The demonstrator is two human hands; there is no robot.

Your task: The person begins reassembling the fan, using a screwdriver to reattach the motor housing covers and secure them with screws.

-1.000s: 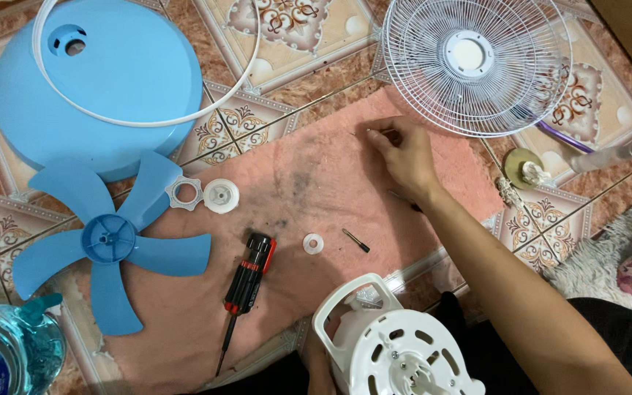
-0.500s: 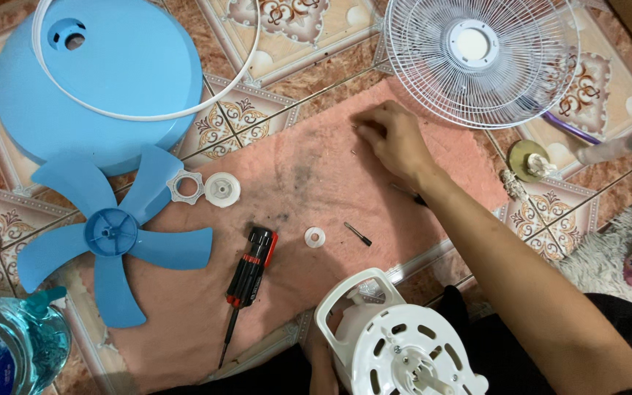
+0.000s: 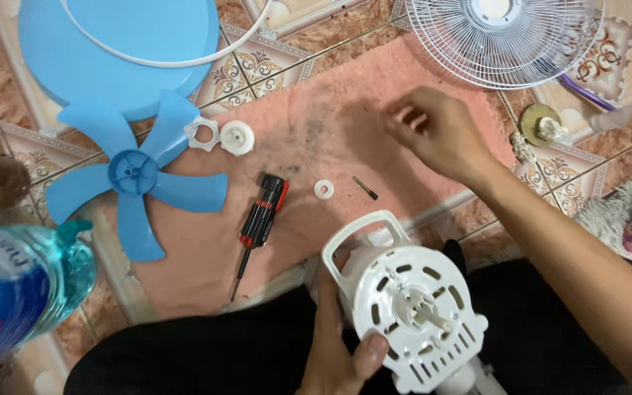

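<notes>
While my right hand (image 3: 440, 135) hovers over the far side of the pink towel (image 3: 316, 139), its fingers are curled in and pinched together, maybe around something tiny, though the blur there keeps me from telling whether they hold anything. Toward me and to my left from those fingertips lies the small dark screw (image 3: 365, 188), its long axis running on a slant, upper end to the left and lower end to the right. Just beyond it to the left sits the white washer (image 3: 323, 189), and further left the red and black screwdriver (image 3: 259, 222), its shaft pointing down toward me. My left hand (image 3: 341, 344) is clamped on the white motor housing (image 3: 407, 303) in my lap, thumb pressed on its lower rim, handle loop pointing away from me toward the towel. Of my two hands the right is clearly nearer the screw and washer. Outward again, the blue fan blade (image 3: 137, 175) lies at the left with the white nut (image 3: 237, 137) and spinner cap (image 3: 202, 132) beside it, the blue base (image 3: 118, 51) beyond, and the wire grille (image 3: 506, 33) at top right
</notes>
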